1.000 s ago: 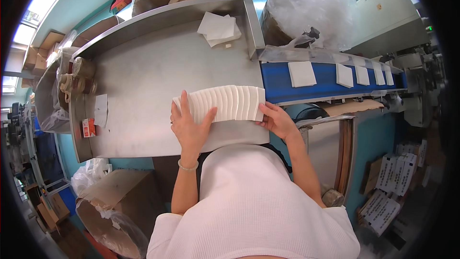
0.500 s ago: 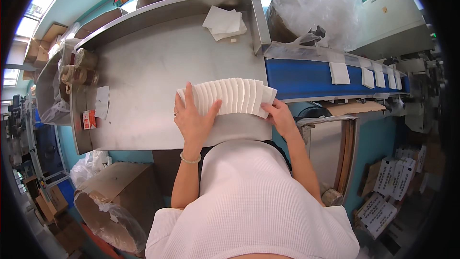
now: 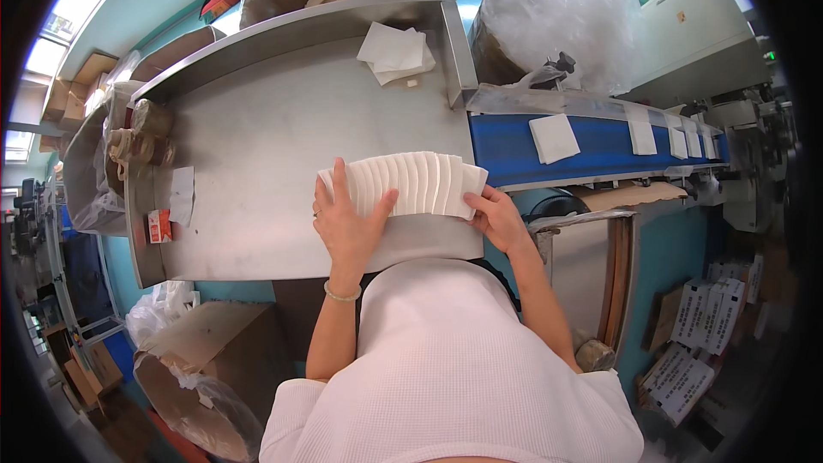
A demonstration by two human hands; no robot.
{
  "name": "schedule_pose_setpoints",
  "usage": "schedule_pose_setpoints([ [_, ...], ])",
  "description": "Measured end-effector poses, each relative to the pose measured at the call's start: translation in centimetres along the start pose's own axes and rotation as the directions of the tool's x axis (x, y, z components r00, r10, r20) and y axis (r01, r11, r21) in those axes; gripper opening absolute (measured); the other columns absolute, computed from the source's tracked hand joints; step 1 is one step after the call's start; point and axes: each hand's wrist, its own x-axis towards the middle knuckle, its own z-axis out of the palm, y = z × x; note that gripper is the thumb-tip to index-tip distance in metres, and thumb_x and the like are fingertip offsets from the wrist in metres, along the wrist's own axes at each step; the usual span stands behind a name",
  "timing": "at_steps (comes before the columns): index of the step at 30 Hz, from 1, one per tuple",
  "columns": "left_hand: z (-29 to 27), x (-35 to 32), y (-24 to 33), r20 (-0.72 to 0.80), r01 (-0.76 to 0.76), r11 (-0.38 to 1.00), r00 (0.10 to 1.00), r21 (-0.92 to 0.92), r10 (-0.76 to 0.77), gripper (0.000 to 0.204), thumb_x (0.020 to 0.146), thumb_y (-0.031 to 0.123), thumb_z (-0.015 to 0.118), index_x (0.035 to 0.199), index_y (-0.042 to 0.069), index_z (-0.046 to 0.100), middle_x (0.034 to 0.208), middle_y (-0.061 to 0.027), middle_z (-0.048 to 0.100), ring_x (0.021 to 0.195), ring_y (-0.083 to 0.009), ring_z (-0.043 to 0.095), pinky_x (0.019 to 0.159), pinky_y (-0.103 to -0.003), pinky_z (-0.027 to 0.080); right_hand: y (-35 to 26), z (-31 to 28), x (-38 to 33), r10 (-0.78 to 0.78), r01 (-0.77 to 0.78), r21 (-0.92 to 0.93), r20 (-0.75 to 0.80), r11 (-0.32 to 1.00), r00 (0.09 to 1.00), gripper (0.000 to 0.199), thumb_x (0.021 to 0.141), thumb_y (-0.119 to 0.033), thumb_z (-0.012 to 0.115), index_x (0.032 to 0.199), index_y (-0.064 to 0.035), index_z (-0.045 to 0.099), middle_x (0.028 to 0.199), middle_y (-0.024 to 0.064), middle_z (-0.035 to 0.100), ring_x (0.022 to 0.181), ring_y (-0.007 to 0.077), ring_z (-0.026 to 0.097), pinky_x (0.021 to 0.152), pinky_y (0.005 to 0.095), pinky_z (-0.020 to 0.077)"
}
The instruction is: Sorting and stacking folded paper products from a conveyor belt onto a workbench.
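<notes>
A fanned row of white folded paper napkins (image 3: 411, 180) lies on the steel table in front of me, its pieces overlapping on edge. My left hand (image 3: 347, 227) grips the left end, fingers at the back and thumb along the near side. At the right end, my right hand (image 3: 499, 219) pinches the near corner of the last napkins (image 3: 470, 186) between thumb and fingers. On the blue conveyor belt (image 3: 506, 154) to the right, a white napkin (image 3: 554, 138) lies tilted, with several more behind it farther along.
The steel table (image 3: 257, 163) has a raised rim at the back and left. Loose napkins (image 3: 396, 50) lie by its back right corner. At the left are a paper slip (image 3: 182, 195), a small red-and-white box (image 3: 159, 226) and tape rolls (image 3: 146, 139). A cardboard box (image 3: 206, 334) stands below.
Napkins on the belt have come closer to the table, toward the left. My right hand has shifted slightly down with the row's right end; both hands keep their hold.
</notes>
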Motion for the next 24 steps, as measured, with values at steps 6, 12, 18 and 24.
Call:
schedule_pose_setpoints([
  [6, 0.5, -0.2, 0.3, -0.011, -0.050, 0.999, 0.999, 0.008, 0.050, 0.095, 0.075, 0.058, 0.078, 0.149, 0.011, 0.042, 0.142, -0.0342, 0.042, 0.118, -0.0519, 0.051, 0.091, -0.057, 0.047, -1.7, 2.3, 0.0, -0.196, 0.149, -0.342, -0.106, 0.928, 0.975, 0.045, 0.100, -0.041, 0.060, 0.121, -0.0005, 0.060, 0.100, 0.0049, 0.066, 0.089, 0.0113, 0.062, 0.078, 0.0258, 0.0495],
  [12, 0.4, -0.1, 0.4, -0.019, -0.019, 1.000, 1.000, -0.016, 0.018, 0.095, 0.075, 0.058, 0.079, 0.149, 0.011, 0.042, 0.141, -0.0343, 0.042, 0.118, -0.0519, 0.052, 0.090, -0.057, 0.047, 0.0, 1.6, 0.5, -0.018, 0.017, -0.056, -0.007, 0.998, 1.000, 0.035, 0.100, -0.028, 0.062, 0.122, -0.0011, 0.063, 0.107, 0.0054, 0.067, 0.094, 0.0139, 0.063, 0.082, 0.0299, 0.0524],
  [18, 0.8, -0.3, 0.8, -0.012, -0.052, 0.999, 0.999, -0.007, 0.052, 0.095, 0.074, 0.058, 0.079, 0.149, 0.011, 0.043, 0.142, -0.0340, 0.042, 0.119, -0.0514, 0.051, 0.091, -0.057, 0.047, -1.0, 0.7, 1.3, -0.142, 0.154, 0.034, -0.222, 0.988, 0.965, 0.044, 0.100, -0.034, 0.061, 0.125, 0.0015, 0.054, 0.104, 0.0091, 0.067, 0.095, 0.0132, 0.064, 0.078, 0.0288, 0.0560],
  [24, 0.9, -0.2, 1.1, -0.005, -0.029, 1.000, 1.000, 0.000, 0.029, 0.095, 0.075, 0.060, 0.078, 0.149, 0.012, 0.042, 0.142, -0.0341, 0.041, 0.119, -0.0511, 0.050, 0.091, -0.057, 0.046, -0.8, 3.1, 0.6, -0.134, 0.138, -0.211, 0.030, 0.968, 0.990, 0.044, 0.101, -0.036, 0.060, 0.122, 0.0023, 0.061, 0.106, 0.0087, 0.068, 0.095, 0.0155, 0.064, 0.081, 0.0279, 0.0506],
])
